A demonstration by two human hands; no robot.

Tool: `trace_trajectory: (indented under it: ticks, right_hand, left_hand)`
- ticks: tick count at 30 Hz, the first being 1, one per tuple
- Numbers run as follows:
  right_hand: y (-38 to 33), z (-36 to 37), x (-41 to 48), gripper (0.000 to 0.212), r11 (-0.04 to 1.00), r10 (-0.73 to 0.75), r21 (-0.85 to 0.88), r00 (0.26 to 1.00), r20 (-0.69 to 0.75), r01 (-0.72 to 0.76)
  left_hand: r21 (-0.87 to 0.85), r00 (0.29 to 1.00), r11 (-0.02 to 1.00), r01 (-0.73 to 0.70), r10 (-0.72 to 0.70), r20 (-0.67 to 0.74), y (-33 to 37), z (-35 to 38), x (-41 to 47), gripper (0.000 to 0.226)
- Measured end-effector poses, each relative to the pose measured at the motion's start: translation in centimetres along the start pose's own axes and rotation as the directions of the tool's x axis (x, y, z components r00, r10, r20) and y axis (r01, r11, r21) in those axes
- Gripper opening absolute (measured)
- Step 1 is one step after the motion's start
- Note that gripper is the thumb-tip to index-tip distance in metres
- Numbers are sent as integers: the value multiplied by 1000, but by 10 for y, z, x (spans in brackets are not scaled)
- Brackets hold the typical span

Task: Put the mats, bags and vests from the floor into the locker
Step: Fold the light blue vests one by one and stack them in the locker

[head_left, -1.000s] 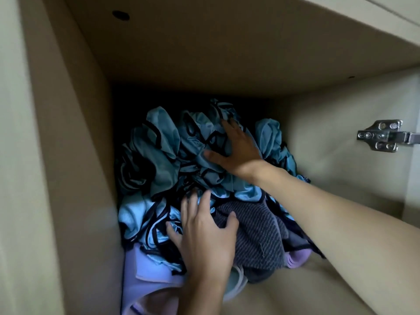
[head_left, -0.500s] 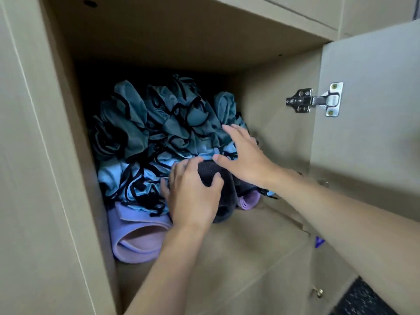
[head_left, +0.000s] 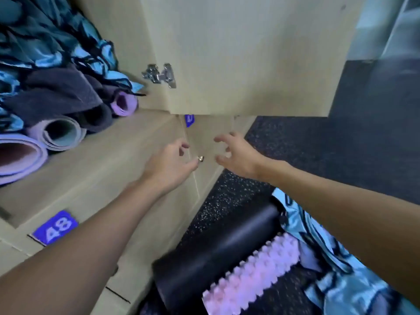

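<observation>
Empty left hand (head_left: 168, 164) and right hand (head_left: 236, 155) hang below the open locker (head_left: 113, 155), fingers loosely curled, apparently bound for the black roll (head_left: 216, 246) and blue vest (head_left: 329, 269) on the floor (head_left: 295, 155). Rolled mats (head_left: 20, 155) and vests (head_left: 41, 42) already crowd the locker.

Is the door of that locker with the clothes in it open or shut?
Open. The locker door stands swung out on its hinge, and the rolled mats and blue vests inside are in plain view.
</observation>
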State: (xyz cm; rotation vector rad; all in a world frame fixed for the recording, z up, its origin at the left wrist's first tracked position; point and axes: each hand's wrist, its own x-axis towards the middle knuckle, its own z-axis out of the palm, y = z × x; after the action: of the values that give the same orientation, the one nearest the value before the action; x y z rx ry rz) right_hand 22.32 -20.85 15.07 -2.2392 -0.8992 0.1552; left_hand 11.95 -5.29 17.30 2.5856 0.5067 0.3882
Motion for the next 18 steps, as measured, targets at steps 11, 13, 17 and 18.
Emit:
trace_trajectory:
  ticks: [11, 13, 17, 18]
  right_hand:
    - [185, 100, -191, 30, 881, 463, -25, 853, 242, -472]
    - [195, 135, -221, 29, 862, 490, -56, 800, 346, -503]
    - [196, 195, -262, 37, 822, 505, -22, 710, 491, -569]
    - [196, 207, -270, 39, 811, 508, -10, 696, 507, -585]
  left_hand:
    - [-15, 833, 995, -99, 91, 546, 1, 222, -114, 21]
    - [56, 776, 992, -115, 54, 628, -21, 243, -140, 27]
    - [156, 696, 978, -140, -15, 718, -61, 262, -184, 34]
    - [146, 669, 979, -143, -13, 743, -69, 267, -195, 31]
